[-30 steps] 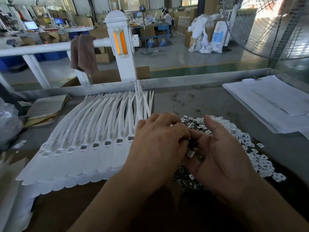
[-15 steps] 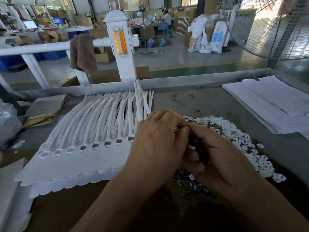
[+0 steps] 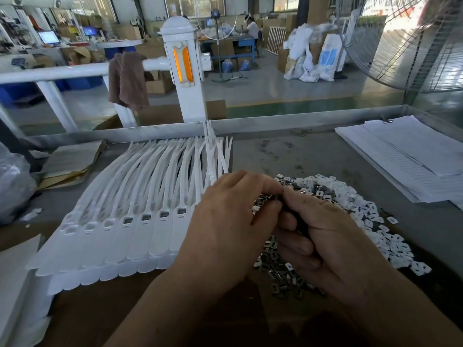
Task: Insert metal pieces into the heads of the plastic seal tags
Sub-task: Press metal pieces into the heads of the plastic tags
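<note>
While left hand (image 3: 225, 221) and right hand (image 3: 325, 236) pinched metal pieces (image 3: 280, 279), no insertion was under way. Leftmost seal tags (image 3: 140, 236) looked unfilled.

The left hand (image 3: 225, 221) covers the heads of the rightmost long white plastic seal tags (image 3: 140, 221) in the fanned row at centre left. It and the right hand (image 3: 325, 236) hide the middle of the heap of small grey metal pieces (image 3: 283, 276); how many their curled fingers pinch where they meet is too small to tell. The large wire-caged fan (image 3: 406, 46) at upper right and the stack of white lined paper (image 3: 400, 156) below it are cut by the right edge.
</note>
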Tool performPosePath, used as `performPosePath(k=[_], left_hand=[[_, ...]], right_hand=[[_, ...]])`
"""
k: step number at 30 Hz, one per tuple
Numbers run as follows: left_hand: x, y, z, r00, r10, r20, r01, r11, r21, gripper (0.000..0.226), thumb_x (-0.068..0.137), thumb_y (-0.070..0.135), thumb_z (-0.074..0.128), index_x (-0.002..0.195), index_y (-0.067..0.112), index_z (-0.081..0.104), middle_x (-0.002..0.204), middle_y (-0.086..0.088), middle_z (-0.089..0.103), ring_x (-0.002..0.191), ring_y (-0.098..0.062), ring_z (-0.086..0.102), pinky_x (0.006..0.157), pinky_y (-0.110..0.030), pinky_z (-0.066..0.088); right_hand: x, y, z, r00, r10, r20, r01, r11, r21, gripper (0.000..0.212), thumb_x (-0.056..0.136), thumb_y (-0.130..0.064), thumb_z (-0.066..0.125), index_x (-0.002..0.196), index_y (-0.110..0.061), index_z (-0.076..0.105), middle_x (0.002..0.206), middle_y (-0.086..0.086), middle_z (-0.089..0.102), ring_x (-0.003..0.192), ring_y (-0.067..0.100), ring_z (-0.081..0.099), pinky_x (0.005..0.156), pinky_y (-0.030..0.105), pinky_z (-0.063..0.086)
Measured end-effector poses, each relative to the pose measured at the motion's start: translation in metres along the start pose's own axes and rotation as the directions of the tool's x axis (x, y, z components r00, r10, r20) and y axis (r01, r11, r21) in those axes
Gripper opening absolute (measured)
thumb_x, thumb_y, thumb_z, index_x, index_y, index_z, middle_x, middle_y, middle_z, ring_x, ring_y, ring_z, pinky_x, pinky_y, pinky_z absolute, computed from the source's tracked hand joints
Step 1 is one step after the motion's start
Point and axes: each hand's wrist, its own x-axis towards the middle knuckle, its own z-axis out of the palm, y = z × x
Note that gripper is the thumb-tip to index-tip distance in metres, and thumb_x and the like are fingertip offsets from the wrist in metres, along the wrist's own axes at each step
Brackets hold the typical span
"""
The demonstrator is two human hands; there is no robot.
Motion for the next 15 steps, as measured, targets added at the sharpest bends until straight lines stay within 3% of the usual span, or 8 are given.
performPosePath(k=[2, 9, 15], left_hand=[[0.0003, -0.0003, -0.0003, 1.0, -0.007, -0.003, 0.007, 1.0, 0.014, 0.015, 0.09, 0.036, 0.055, 0.103, 0.035, 0.063, 0.101, 0.022, 0.06, 0.102, 0.001, 0.054, 0.085, -0.02, 0.045], [-0.0021, -0.0019, 0.0011, 0.999, -0.023, -0.035, 0.024, 0.999, 0.026, 0.018, 0.086, 0.046, 0.049, 0.1, 0.04, 0.058, 0.101, 0.026, 0.057, 0.101, 0.009, 0.048, 0.079, -0.006, 0.037], [-0.0031, -0.0002, 0.0013, 0.995, 0.04, -0.086, -0.034, 0.997, 0.071, 0.011, 0.086, 0.042, 0.057, 0.094, 0.034, 0.059, 0.093, 0.022, 0.058, 0.093, 0.004, 0.052, 0.081, -0.017, 0.043]], right_hand=[[-0.0003, -0.0015, -0.0005, 1.0, 0.028, -0.002, -0.028, 0.999, -0.021, 0.038, 0.098, -0.035, 0.048, 0.069, -0.012, 0.055, 0.047, -0.003, 0.046, 0.032, 0.007, 0.031, 0.03, 0.016, 0.025], [0.002, 0.0001, -0.0032, 1.0, 0.009, 0.027, -0.01, 0.999, 0.039, 0.042, 0.099, -0.041, 0.046, 0.076, -0.009, 0.061, 0.056, 0.001, 0.047, 0.035, 0.008, 0.03, 0.031, 0.017, 0.025], [0.0011, 0.0004, -0.0032, 0.998, -0.047, 0.051, 0.05, 0.997, -0.064, 0.028, 0.089, -0.028, 0.058, 0.067, -0.011, 0.054, 0.054, 0.003, 0.04, 0.034, 0.008, 0.028, 0.031, 0.017, 0.024]])
